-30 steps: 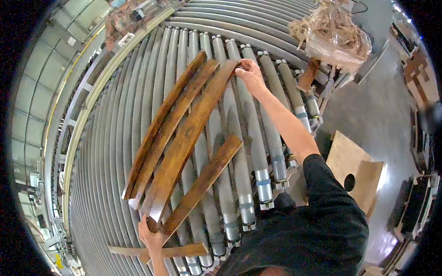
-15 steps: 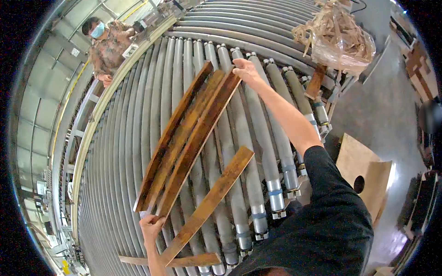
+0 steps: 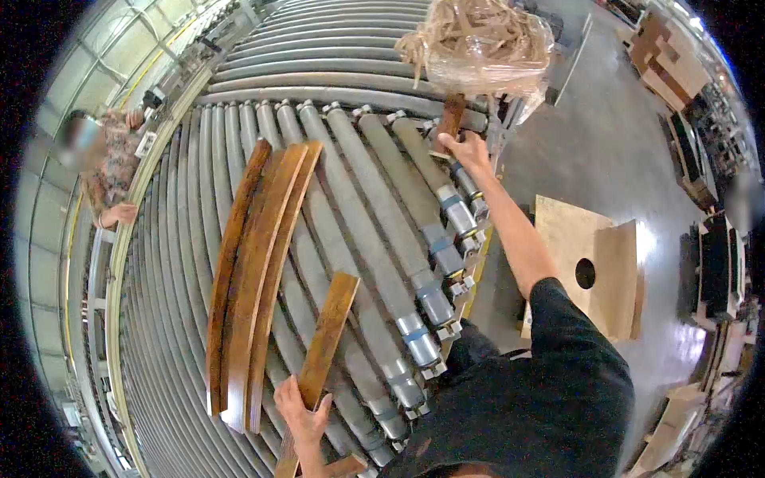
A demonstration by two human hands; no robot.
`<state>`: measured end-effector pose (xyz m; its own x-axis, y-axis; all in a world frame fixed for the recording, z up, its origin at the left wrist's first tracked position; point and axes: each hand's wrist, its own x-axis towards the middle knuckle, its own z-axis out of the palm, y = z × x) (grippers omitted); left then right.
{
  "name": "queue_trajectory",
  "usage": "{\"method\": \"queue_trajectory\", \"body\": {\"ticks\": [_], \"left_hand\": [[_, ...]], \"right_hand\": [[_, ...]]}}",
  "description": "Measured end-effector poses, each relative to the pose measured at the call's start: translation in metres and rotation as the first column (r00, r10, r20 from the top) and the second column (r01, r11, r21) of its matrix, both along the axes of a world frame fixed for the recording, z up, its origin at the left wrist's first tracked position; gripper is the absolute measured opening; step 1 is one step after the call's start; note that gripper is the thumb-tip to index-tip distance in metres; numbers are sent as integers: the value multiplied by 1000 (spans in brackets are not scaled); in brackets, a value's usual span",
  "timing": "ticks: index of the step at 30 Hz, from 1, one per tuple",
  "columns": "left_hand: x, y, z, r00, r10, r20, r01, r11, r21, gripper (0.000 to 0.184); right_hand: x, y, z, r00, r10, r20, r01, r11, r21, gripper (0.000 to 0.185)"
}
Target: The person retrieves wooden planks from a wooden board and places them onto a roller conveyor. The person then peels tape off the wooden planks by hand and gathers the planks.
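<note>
Three long brown wooden strips [image 3: 259, 279] lie side by side along the rollers, left of centre. My left hand [image 3: 304, 414] is closed around a shorter brown board [image 3: 331, 334] that lies slanted, its thumb and fingers on opposite edges. Beneath that hand, another brown strip [image 3: 344, 466] shows only in part. At the upper right, my right hand [image 3: 468, 151] grips the near end of a small dark brown board [image 3: 451, 119], whose far end passes under a plastic-wrapped bundle.
Grey conveyor rollers [image 3: 351, 183] spread beneath the boards. The plastic-wrapped bundle [image 3: 490, 48] of tan strips sits at the top right. A co-worker [image 3: 107, 171] stands beyond the left rail [image 3: 171, 151]. A panel with a round hole [image 3: 586, 239] is at the right.
My hands have left the long strip, which now rests against the others. The left hand has moved to the slanted board, the right to the small board by the bundle. The view has shifted.
</note>
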<state>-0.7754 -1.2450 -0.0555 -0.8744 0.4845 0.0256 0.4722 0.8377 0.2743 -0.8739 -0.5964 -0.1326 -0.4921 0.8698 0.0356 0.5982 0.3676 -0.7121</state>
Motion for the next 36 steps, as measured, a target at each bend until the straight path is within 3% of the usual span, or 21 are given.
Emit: {"method": "queue_trajectory", "body": {"ticks": [1, 5, 6, 8, 10, 11, 12, 13, 14, 15, 17, 20, 22, 23, 24, 25, 27, 29, 30, 35, 36], "left_hand": [[-4, 7, 6, 999, -11, -44, 12, 1000, 20, 81], [-18, 46, 21, 997, -12, -81, 30, 976, 215, 74], [-22, 62, 24, 996, -10, -89, 31, 971, 236, 67], [-31, 107, 34, 1000, -27, -1, 26, 939, 342, 67], [-43, 157, 45, 992, -91, 87, 45, 900, 433, 69], [-51, 183, 50, 981, -144, 127, 68, 881, 468, 73], [-59, 210, 53, 964, -197, 181, 99, 891, 442, 81], [-65, 233, 50, 940, -246, 235, 131, 899, 419, 89], [-68, 250, 33, 927, -304, 222, 217, 913, 344, 98], [-67, 265, 18, 908, -364, 208, 304, 914, 269, 106], [-44, 280, 42, 855, -282, 435, 286, 957, 58, 100], [-40, 217, 12, 741, -373, 559, 137, 898, 417, 84], [-30, 165, 21, 631, -388, 672, 49, 884, 464, 80], [-18, 139, 30, 546, -362, 756, -11, 899, 439, 80], [-4, 113, 35, 456, -294, 840, -97, 922, 375, 76], [9, 90, 36, 357, -229, 906, -174, 936, 305, 71], [35, 42, 29, 296, -281, 913, -202, 915, 348, 57], [55, 23, 62, 181, -125, 976, -293, 940, 175, 45], [68, 13, 67, 235, -71, 969, -367, 917, 157, 37], [93, 9, 108, 278, 194, 941, -659, 751, 40, 18], [97, -6, 99, 414, 202, 887, -614, 781, 109, 17]], "right_hand": [[-9, 12, -8, 994, 17, -112, -36, 985, -169, 85], [-55, 31, -62, 861, -252, -441, 128, 948, -291, 64], [-26, -3, -7, 896, -159, -415, 68, 972, -227, 55], [-11, -25, -25, 899, -157, -408, 161, 987, -24, 44], [43, -100, 18, 940, -22, -340, -14, 995, -103, 38], [61, -142, 11, 857, -3, -515, -85, 985, -147, 36], [93, -189, 38, 860, 8, -509, -160, 954, -255, 30], [115, -232, 51, 845, -24, -534, -293, 814, -501, 28], [142, -270, 72, 894, 31, -447, -322, 739, -592, 31], [162, -305, 39, 777, 116, -619, -545, 616, -569, 32], [191, -350, 50, 745, 188, -641, -629, 519, -579, 29], [219, -308, 58, 523, 714, -466, -821, 275, -500, 25], [205, -260, 49, 761, 314, -568, -624, 595, -507, 24], [186, -219, 34, 786, 226, -575, -539, 707, -459, 38], [169, -180, 25, 856, 278, -435, -386, 905, -179, 63], [141, -147, 16, 774, 218, -595, -366, 920, -140, 90], [106, -120, 59, 755, -30, -655, -371, 804, -465, 100], [89, -116, 81, 687, -77, -722, -470, 711, -523, 100], [76, -113, 63, 577, -25, -817, -561, 714, -418, 95], [55, -140, 42, 606, -57, -794, -599, 624, -502, 74], [50, -144, 31, 632, -35, -774, -592, 622, -512, 71]]}}
